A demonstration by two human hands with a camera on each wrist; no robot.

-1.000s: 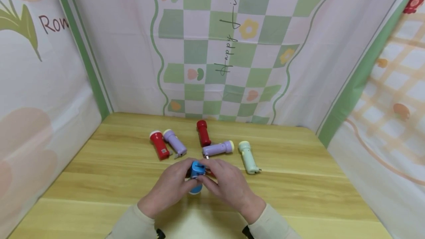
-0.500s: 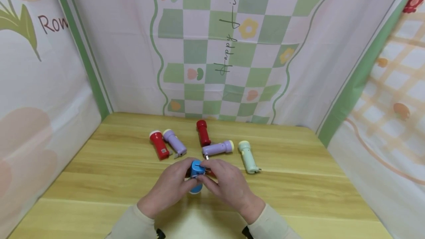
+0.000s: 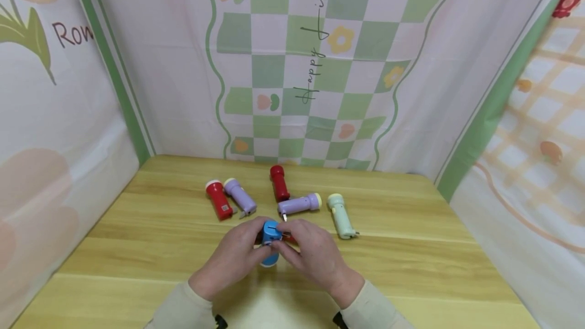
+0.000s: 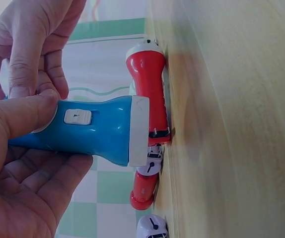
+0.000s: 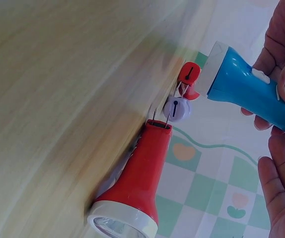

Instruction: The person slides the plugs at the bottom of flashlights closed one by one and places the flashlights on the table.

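Note:
A blue flashlight (image 3: 270, 231) with a white rim hangs lens-down between both hands, its slotted tail end upward. My left hand (image 3: 235, 255) grips its body; in the left wrist view that thumb lies beside the white slide switch (image 4: 78, 116). With thumb and index finger, my right hand (image 3: 315, 255) pinches at the tail end, where a thin metal prong shows. The exact contact there is partly hidden by the fingers. In the right wrist view a red flashlight (image 5: 140, 173) lies on the table with two metal prongs sticking out; from the head it is mostly covered by the right hand.
Farther back on the wooden table (image 3: 137, 248) lie a red flashlight (image 3: 219, 200) beside a purple one (image 3: 240, 197), a dark red flashlight (image 3: 280, 183), another purple flashlight (image 3: 300, 204) and a mint-green flashlight (image 3: 342, 217). Patterned cloth (image 3: 183, 65) encloses the table.
The right index fingertip has shifted slightly at the flashlight's tail, and more of the slot shows. Both hands otherwise stay in place, and the flashlights on the table have not moved.

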